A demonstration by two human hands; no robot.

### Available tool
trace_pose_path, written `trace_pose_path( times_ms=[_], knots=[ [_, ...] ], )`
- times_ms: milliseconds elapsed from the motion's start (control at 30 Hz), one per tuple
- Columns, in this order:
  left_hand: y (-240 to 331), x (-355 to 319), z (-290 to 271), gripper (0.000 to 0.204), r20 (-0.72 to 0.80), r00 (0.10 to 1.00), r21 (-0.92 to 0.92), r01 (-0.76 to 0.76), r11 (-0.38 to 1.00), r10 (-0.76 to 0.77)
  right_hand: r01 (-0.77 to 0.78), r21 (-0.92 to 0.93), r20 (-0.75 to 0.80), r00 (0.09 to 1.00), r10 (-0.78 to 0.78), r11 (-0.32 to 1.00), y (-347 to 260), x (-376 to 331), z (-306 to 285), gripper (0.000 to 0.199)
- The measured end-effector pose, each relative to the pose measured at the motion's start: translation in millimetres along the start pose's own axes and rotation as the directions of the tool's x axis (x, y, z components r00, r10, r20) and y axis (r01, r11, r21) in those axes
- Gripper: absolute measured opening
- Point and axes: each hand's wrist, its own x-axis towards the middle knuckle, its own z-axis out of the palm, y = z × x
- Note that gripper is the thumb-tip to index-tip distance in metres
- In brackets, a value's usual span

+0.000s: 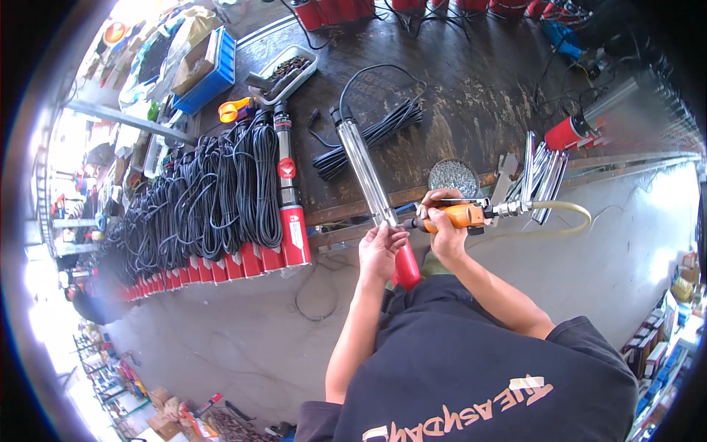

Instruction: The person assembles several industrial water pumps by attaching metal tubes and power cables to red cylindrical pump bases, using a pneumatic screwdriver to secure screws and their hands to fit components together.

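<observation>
- Closest to the dark shirt (486, 353): red end (407, 267) of a steel tube (366, 166), with the rest slanting away across the bench edge; cannot tell whether touching the lap.
- Bunched at the tube's lower part, fingertips of the left hand (378, 250), elbow bent, forearm reaching up from below; cannot tell whether pinching a small part or merely steadying.
- Clamped in the right hand (449, 243), fingers wrapped round the body: orange tool (465, 215), nearly level, nose pointing left toward the tube, elbow flared outward.
- Could skid off the steel and nip the left fingertips, given a crooked approach or a tug from the yellowish hose (545, 204).
- Could also roll or swing, with the red end jutting past the bench (486, 96).
- Just beyond: round dish (430, 177) of small parts, metal strips (528, 166), perhaps easily knocked.
- Farther: bundled black cable (394, 124), then white tray (300, 82), lastly red cylinders (346, 10).
</observation>
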Motion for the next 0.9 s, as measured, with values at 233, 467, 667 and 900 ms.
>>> trace_pose_path(
  times_ms=[233,467,667,900],
  knots=[
    [6,2,4,0.013,0.005,0.988,-0.025,0.152,0.988,-0.152,-0.03,0.109,-0.095,0.995,0.04,0.994,2,3,-4,0.027],
    [8,4,10,0.015,0.043,0.979,-0.078,0.202,0.976,-0.199,-0.039,0.163,-0.133,0.989,0.062,0.986,8,6,-8,0.026],
    [9,6,20,0.008,-0.066,0.958,-0.211,0.261,0.942,-0.281,-0.019,0.134,-0.107,0.994,0.034,0.991,15,4,-9,0.025],
    [6,40,13,0.019,-0.179,0.93,-0.205,0.285,0.936,-0.322,0.088,-0.212,0.085,0.994,-0.072,0.973,48,1,-17,0.022]
  ],
)
